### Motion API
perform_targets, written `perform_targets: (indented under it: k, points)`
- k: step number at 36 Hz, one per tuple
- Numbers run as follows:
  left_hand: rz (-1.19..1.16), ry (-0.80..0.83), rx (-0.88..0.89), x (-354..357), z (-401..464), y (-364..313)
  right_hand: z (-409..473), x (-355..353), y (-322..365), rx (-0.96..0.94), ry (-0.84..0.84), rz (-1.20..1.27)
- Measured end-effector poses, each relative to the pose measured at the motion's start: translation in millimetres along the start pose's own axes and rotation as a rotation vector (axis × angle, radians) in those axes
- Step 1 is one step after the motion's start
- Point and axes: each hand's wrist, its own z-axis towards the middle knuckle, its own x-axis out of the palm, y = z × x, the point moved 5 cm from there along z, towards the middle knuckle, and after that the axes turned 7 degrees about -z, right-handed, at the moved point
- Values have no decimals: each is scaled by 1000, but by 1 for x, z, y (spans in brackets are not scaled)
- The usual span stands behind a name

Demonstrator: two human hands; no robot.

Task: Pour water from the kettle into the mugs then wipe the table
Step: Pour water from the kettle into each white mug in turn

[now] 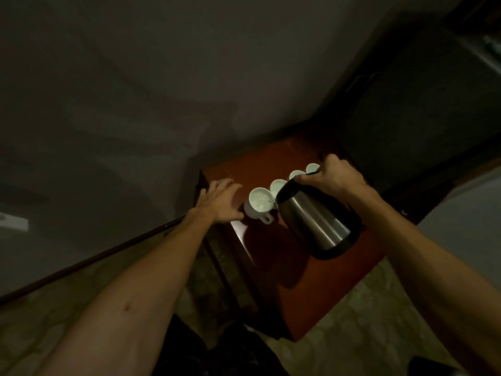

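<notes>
head view: your right hand (332, 176) grips the tilted kettle (315, 218) over the nearest mug (259, 203), your left hand (221, 203) spread wide on the surface (325, 280) just beside it.

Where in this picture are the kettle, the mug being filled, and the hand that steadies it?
kettle (317, 221): head view, on its steel body.
mug being filled (259, 203): head view, inside its white bowl.
left hand (221, 203): head view, on the back of the hand, resting on the table beside the mug.
</notes>
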Motion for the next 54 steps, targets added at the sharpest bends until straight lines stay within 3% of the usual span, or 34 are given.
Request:
perform_targets:
  k: [54]
  points:
    - [3,-6,13,-3,-2,-3,-9,-7,4,-12,-55,10]
